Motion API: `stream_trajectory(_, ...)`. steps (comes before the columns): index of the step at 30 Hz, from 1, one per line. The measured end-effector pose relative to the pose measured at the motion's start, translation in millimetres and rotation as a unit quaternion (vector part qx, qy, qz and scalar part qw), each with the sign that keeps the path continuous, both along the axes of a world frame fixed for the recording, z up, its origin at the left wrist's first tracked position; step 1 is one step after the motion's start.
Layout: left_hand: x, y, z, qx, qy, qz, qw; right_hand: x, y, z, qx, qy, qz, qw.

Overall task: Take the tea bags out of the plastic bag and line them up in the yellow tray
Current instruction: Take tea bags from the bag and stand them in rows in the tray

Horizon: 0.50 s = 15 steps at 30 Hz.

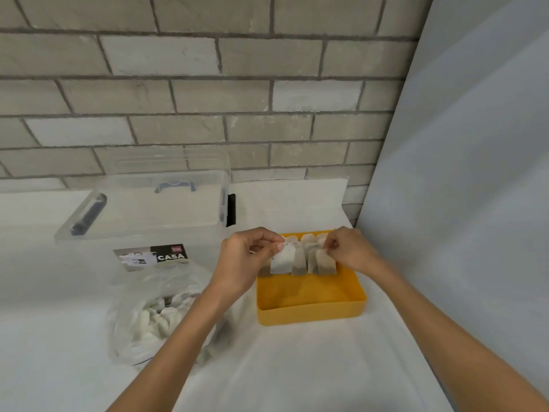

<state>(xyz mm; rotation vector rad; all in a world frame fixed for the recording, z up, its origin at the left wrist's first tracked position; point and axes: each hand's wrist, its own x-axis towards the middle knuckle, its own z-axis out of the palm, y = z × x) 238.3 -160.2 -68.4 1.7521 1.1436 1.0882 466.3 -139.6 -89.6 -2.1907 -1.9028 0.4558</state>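
Observation:
A yellow tray (312, 312) sits on the white counter right of centre. Several tea bags (300, 263) stand in rows at its far end. My left hand (246, 257) pinches the top of a pale tea bag (282, 260) over the tray's left side. My right hand (349, 251) pinches the top of another tea bag (325, 263) on the right of the near row. A clear plastic bag (154, 313) with many more tea bags lies to the left of the tray, partly under my left forearm.
A clear plastic storage box (142, 209) with a blue handle stands at the back left against the brick wall. A printed card reading CASA (151, 257) lies in front of it. A pale panel (460, 173) closes off the right side.

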Motion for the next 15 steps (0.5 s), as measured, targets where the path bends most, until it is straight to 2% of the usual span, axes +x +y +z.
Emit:
stream_trajectory(3, 13, 1, -9, -0.015, 0.006, -0.005, 1.0, 1, 3, -10, -0.008, -0.065, -0.001, 0.998)
stream_trajectory(7, 26, 4, -17, -0.035, 0.005, -0.006, 0.999, 5, 12, -20, 0.036, -0.167, 0.003, 0.985)
stream_trajectory(15, 33, 10, -25, -0.042, 0.025, 0.008, 0.999, 13, 25, -31, 0.074, -0.182, -0.01, 0.981)
